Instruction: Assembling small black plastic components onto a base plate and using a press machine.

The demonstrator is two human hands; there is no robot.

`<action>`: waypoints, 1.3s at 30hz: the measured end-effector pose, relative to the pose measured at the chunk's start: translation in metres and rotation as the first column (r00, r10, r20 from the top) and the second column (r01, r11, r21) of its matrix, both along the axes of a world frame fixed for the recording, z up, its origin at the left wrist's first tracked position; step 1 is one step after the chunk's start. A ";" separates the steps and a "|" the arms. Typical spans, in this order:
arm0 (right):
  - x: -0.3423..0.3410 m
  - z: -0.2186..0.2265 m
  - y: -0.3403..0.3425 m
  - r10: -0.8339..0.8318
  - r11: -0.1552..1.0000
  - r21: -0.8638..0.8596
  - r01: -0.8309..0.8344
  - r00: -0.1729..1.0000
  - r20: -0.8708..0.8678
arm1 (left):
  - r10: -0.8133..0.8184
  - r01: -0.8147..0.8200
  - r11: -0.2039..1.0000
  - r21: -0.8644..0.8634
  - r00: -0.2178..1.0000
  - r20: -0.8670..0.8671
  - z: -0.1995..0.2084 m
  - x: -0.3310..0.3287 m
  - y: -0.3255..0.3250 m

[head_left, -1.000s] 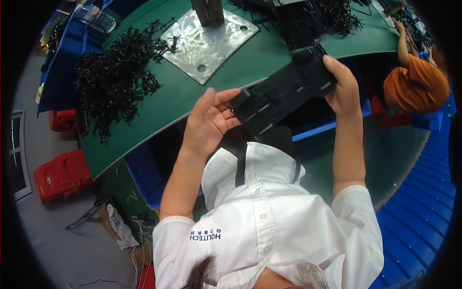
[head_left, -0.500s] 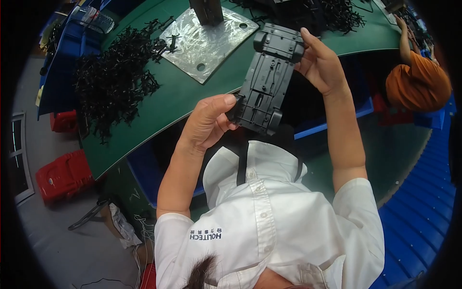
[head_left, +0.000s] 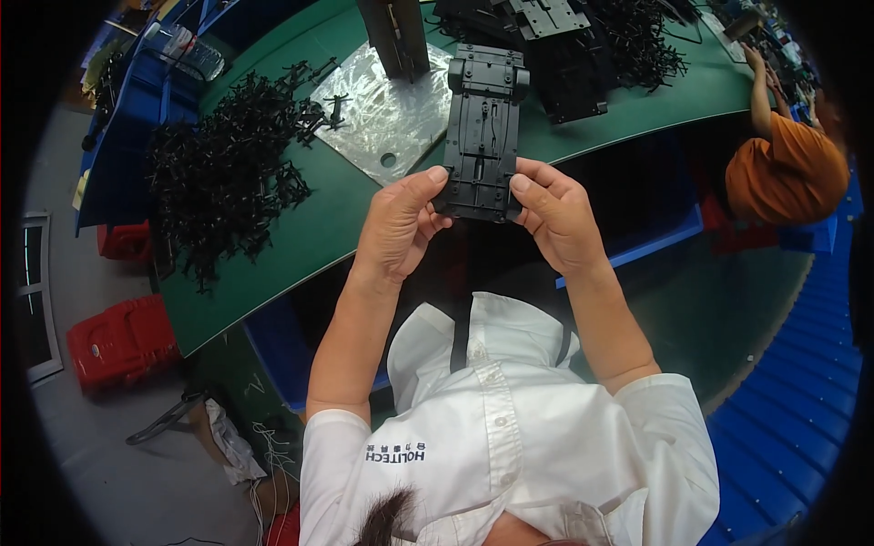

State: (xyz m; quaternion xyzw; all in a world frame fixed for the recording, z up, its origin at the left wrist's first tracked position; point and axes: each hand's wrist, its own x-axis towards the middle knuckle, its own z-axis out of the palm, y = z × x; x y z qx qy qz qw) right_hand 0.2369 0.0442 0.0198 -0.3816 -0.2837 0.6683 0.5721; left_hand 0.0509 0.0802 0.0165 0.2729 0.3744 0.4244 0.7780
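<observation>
A black plastic toy-car chassis (head_left: 482, 136) is held up over the table's near edge, its long side pointing away from me. My left hand (head_left: 401, 214) pinches its near left corner, thumb on top. Opposite it, my right hand (head_left: 560, 214) grips the near right corner, thumb also on the upper face. Ribs, screw bosses and rounded wheel arches at the far end show on the chassis. Just beyond it lies a shiny metal plate (head_left: 364, 127) with a dark upright post (head_left: 397, 36). The fingers beneath the chassis are partly hidden.
A heap of small black plastic parts (head_left: 223, 173) covers the left of the green table (head_left: 300, 264). More chassis pieces (head_left: 569, 82) are stacked at the far right. A person in orange (head_left: 787, 173) works farther right. Red plastic stools (head_left: 123, 341) stand at left.
The chassis has swung from tilted to nearly straight and shifted left. My right hand has moved from its far right corner down to its near right corner. My left hand keeps its hold.
</observation>
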 end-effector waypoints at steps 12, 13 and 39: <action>-0.019 -0.001 0.023 -0.128 0.992 0.006 0.128 0.991 0.043 | 0.082 -0.081 0.995 -0.063 0.997 0.004 0.007 -0.004 0.027; -0.022 0.000 0.026 -0.124 0.992 0.013 0.123 0.992 0.040 | 0.086 -0.087 0.994 -0.070 0.996 -0.014 0.008 -0.005 0.030; -0.053 0.010 0.082 -0.293 0.955 0.124 0.268 0.909 0.297 | -0.025 0.011 0.992 -0.125 0.993 -0.118 0.013 -0.024 0.101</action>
